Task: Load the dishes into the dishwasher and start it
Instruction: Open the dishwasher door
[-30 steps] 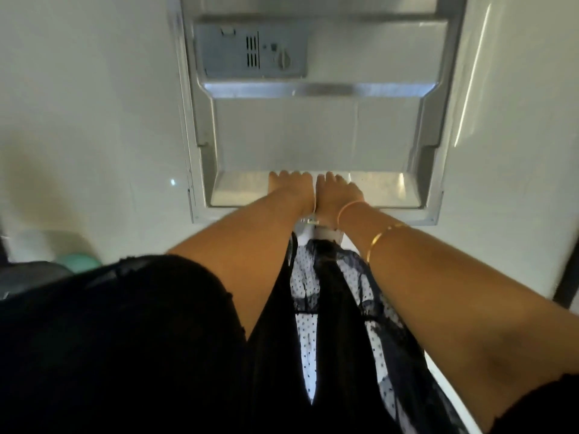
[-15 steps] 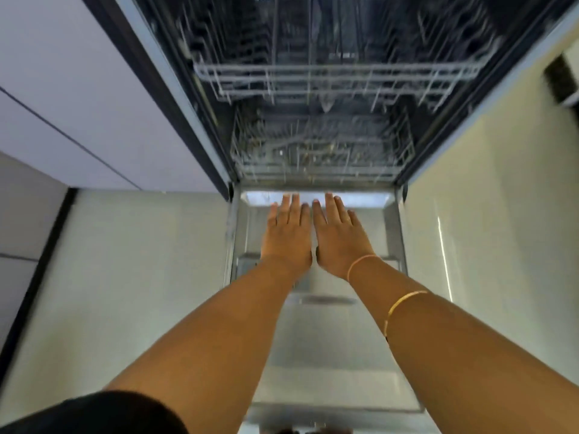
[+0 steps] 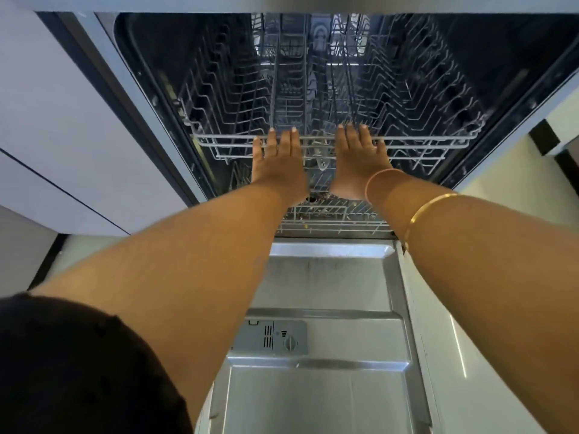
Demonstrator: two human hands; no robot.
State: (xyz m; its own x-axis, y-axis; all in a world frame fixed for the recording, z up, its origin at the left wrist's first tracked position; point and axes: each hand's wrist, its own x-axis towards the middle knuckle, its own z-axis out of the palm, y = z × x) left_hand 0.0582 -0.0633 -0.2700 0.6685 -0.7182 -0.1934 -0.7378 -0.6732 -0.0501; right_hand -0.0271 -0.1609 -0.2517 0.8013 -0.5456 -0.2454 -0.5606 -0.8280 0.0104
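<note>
Dishwasher (image 3: 147, 51): open, right in front of the person. Its door (image 3: 316, 393) lies flat under the arms.
Top rack (image 3: 438, 141): inside the machine, with no dishes seen in it.
Front bar (image 3: 416, 137): runs side to side, straight across both hands.
Left hand (image 3: 275, 158): flat, fingers straight, lying over the front bar and gripping nothing.
Right hand (image 3: 357, 156): the same, near the left one on the bar.
Nearer hand: neither, both reach the bar alike.
Bottom rack (image 3: 329, 220): below the hands, also inside.
Next, I think: hook the fingers on the bar and pull the rack straight back toward the body.
</note>
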